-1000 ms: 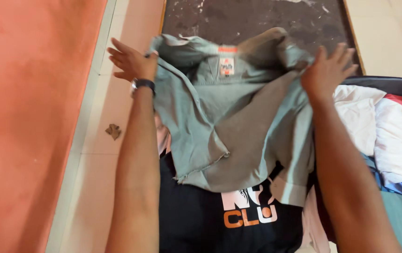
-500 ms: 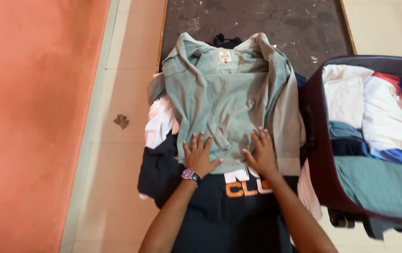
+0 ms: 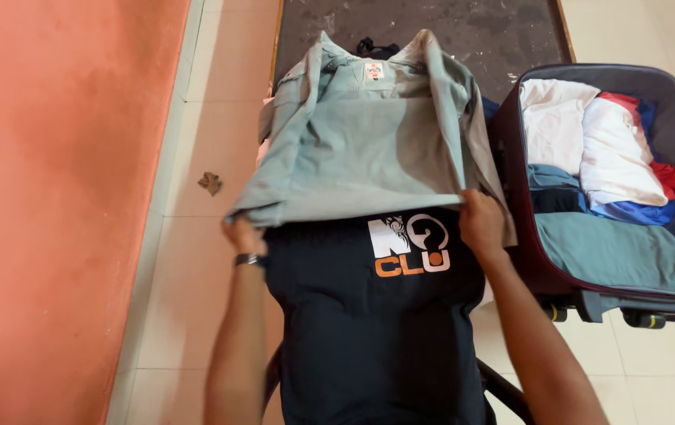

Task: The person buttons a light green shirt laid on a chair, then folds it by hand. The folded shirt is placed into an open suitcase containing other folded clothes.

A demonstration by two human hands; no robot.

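Pinching grey shirt (image 3: 369, 149) hem, both grips | pale tile floor (image 3: 188, 260) | orange wall (image 3: 54, 197), prob.

Both hands have left the grey-green shirt's (image 3: 369, 149) front and now grip and lift its bottom hem.

Bare forearms, no sleeves; a dark-strapped wristwatch (image 3: 249, 259) circles the left wrist.

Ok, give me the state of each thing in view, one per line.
Grey-green shirt: spread flat, collar away from the person, hem lifted.
Left hand: grip on the shirt's hem corner.
Right hand: grip on the hem's other end.
Black T-shirt: flat under the shirt, print up.
Suitcase: open, holding folded clothes.
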